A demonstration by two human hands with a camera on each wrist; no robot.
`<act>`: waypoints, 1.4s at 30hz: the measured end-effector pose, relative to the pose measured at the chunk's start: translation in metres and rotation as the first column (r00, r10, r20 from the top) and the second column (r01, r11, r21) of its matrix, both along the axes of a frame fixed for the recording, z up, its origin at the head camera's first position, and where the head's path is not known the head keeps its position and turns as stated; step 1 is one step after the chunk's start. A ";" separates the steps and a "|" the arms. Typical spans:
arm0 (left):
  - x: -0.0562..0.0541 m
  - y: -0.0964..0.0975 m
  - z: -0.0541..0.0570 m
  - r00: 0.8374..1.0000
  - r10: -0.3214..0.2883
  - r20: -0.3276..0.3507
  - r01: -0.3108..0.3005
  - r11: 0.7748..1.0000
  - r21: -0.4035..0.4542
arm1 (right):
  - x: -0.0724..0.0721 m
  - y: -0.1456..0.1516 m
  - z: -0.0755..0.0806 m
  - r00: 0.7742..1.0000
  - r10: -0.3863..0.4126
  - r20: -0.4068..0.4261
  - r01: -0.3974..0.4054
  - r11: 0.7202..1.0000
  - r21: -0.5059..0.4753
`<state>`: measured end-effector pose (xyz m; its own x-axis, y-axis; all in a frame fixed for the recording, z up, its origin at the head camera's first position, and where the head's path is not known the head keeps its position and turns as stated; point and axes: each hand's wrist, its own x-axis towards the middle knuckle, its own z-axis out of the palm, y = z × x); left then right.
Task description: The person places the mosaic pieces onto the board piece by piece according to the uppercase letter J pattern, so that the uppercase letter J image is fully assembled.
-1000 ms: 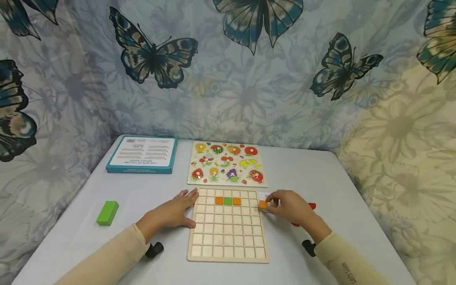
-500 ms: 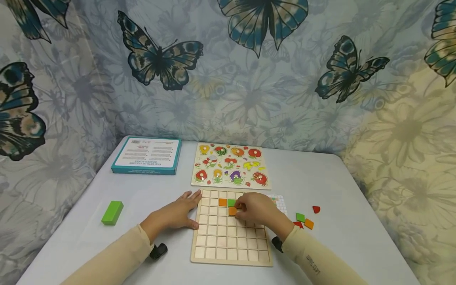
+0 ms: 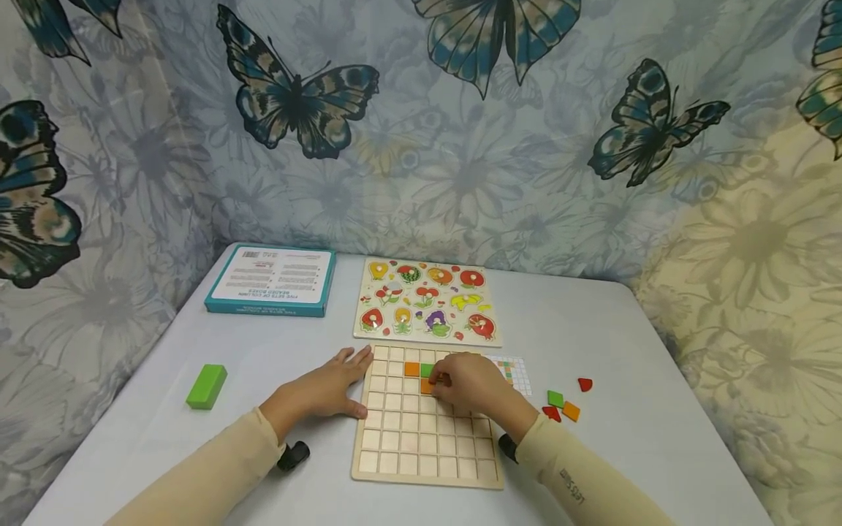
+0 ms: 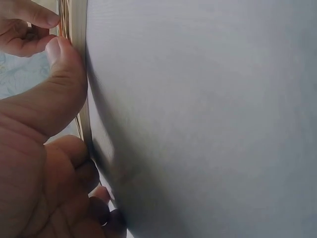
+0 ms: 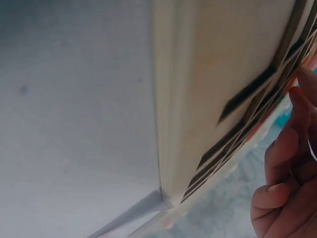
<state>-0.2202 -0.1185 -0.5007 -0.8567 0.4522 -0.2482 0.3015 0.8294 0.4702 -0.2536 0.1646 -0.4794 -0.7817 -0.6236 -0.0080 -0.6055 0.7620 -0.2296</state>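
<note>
The wooden grid board [image 3: 401, 442] lies flat on the table. My left hand [image 3: 320, 387] is spread along its left edge, thumb and fingertips touching the rim; in the left wrist view the thumb [image 4: 64, 74] lies against the board's side. My right hand [image 3: 476, 383] is over the upper part of the board, pinching an orange square tile [image 3: 427, 386] at the cell just below a green tile [image 3: 426, 370]. Another orange tile [image 3: 411, 369] sits left of the green one. The cells under my right hand are hidden.
A printed pattern card [image 3: 520, 371] lies right of the board. Beyond it are a green tile [image 3: 555, 398], an orange tile [image 3: 571, 411] and red pieces [image 3: 585, 384]. Behind stand a fruit puzzle [image 3: 427, 303] and a teal box [image 3: 270, 281]; a green block [image 3: 207, 386] is at left.
My right hand has carried the orange tile leftward from beside the card to the cell below the green tile, uncovering the loose pieces. My left hand stays at the board's edge.
</note>
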 end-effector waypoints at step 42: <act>0.000 0.000 0.001 1.000 -0.026 0.016 0.027 0.999 -0.020 | 0.016 0.194 0.002 0.868 -0.465 0.174 0.468 0.883 0.021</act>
